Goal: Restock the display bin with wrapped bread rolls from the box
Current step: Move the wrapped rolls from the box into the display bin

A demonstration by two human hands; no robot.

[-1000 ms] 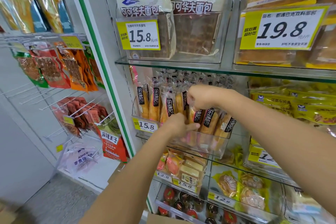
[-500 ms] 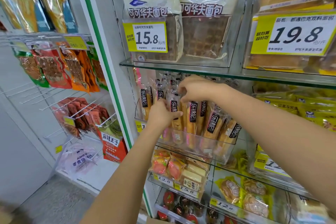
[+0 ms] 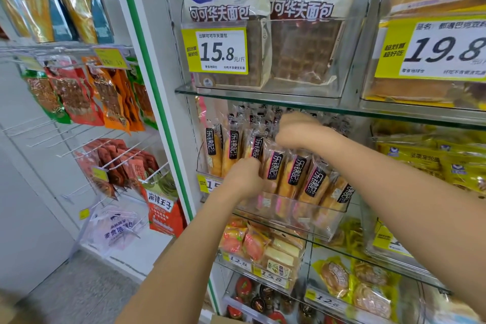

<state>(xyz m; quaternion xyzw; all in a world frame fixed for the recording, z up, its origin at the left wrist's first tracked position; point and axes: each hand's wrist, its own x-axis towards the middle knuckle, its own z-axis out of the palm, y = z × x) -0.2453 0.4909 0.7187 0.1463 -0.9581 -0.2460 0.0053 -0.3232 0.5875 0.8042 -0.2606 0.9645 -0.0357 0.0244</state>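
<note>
The left hand [image 3: 246, 177] is being pressed in at the front of the row, its fingers curled round the lower part of one of the bread rolls [image 3: 294, 173], probably so that it is being seated upright beside its neighbours. The right hand [image 3: 295, 129] is being held curled over the tops of the packs further back. Its fingers are hidden from view, so it cannot be told whether anything is being pinched; it seems the row is being steadied against toppling while the front is being tidied.

The rolls are being stood on end, leaning slightly, in the clear display bin [image 3: 315, 218], so that each black label reading 乐锦記 is being shown to the front. The box is not being shown clearly.

A yellow tag [image 3: 206, 184] on the bin's left corner is being partly covered by the left wrist; only "15" is readable. Above the glass shelf [image 3: 263, 96], waffle packs [image 3: 302, 34] marked 可可华夫面包 are being displayed behind a price card [image 3: 218, 50] reading 15.8. A second card [image 3: 434, 47] to the right reads 19.8, and a red packet [image 3: 164, 214] hanging to the left reads 麻辣王子.
</note>
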